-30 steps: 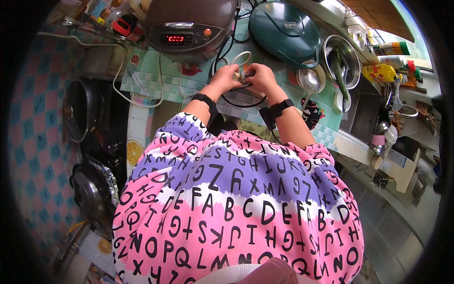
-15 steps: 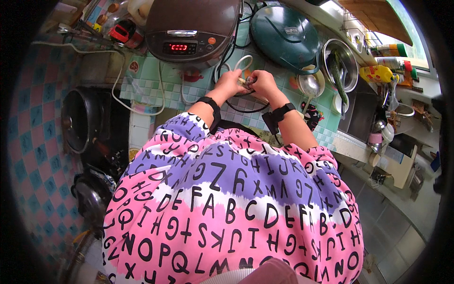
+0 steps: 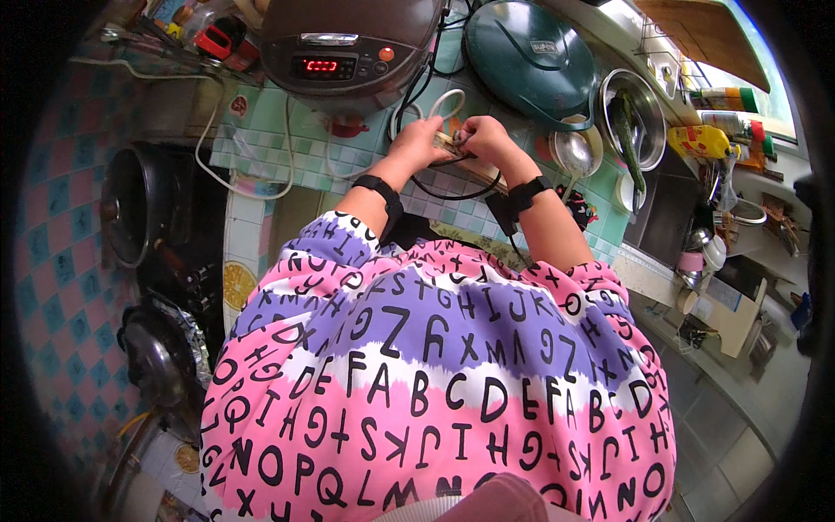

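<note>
My left hand is closed around a small cream-coloured object on the tiled counter, just in front of the brown rice cooker with its lit red display. My right hand pinches at the same object from the other side, fingertips bent over it; its exact shape is hidden by my fingers. A black cord loops below both hands, and a white cord curls up behind them.
Behind my right hand are a round green appliance, a ladle and a steel bowl holding a cucumber. Condiment containers line the right side. Dark pans sit on the stove at left, and a white cable hangs over the counter edge.
Both hands stay together at the same spot among the cords, with small shifts of the fingers. The whole view has moved slightly with my head.
</note>
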`<action>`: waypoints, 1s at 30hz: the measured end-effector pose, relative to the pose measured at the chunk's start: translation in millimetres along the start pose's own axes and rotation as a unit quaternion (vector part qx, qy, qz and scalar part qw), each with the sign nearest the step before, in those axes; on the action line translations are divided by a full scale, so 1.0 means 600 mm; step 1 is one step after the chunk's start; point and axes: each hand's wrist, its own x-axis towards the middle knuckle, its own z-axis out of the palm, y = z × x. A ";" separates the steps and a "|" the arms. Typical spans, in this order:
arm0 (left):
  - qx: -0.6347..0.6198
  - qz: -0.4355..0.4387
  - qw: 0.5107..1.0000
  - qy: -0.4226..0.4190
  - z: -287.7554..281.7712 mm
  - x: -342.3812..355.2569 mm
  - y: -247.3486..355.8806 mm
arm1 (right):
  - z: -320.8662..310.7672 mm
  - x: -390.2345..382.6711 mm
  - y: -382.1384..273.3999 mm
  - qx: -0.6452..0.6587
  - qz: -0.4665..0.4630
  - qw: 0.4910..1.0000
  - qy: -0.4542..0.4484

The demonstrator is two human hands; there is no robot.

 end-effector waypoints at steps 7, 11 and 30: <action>-0.008 0.004 0.999 0.031 0.003 -0.005 0.009 | 0.029 -0.004 -0.023 0.064 -0.028 0.995 0.076; -0.008 -0.007 1.000 0.020 0.003 -0.005 0.005 | 0.022 0.004 -0.023 0.011 -0.011 0.998 0.058; -0.019 0.001 0.999 0.034 0.007 -0.006 -0.001 | 0.015 0.007 -0.009 0.008 -0.023 0.999 0.044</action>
